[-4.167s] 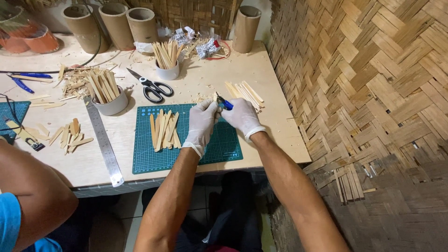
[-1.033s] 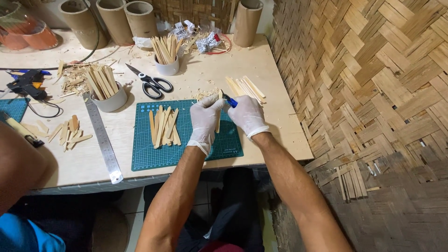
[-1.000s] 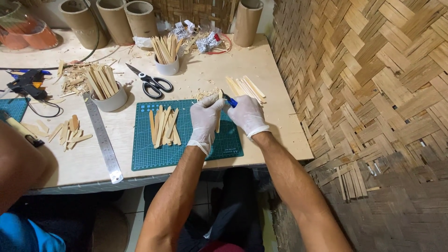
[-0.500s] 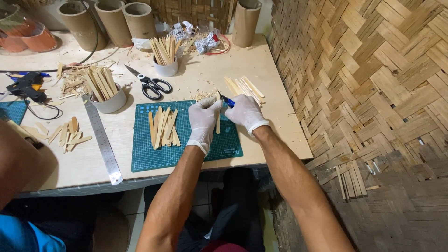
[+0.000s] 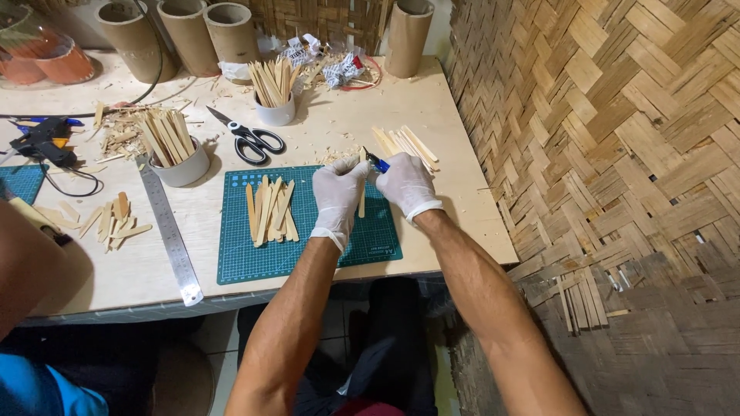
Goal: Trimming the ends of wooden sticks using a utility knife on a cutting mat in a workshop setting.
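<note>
Bamboo stick (image 5: 361,192): 1 slim strip, long axis running away from the person, far tip at the mat's top edge, standing over the green cutting mat (image 5: 239,266). Left hand (image 5: 338,196), white-gloved, fingers closed around its left side, stick just right of the palm. Right hand (image 5: 406,185), gloved, closed on a blue-handled knife (image 5: 377,162) touching the stick's upper end.

White gloves cover left hand (image 5: 338,198) and right hand (image 5: 406,183); forearms bare
</note>
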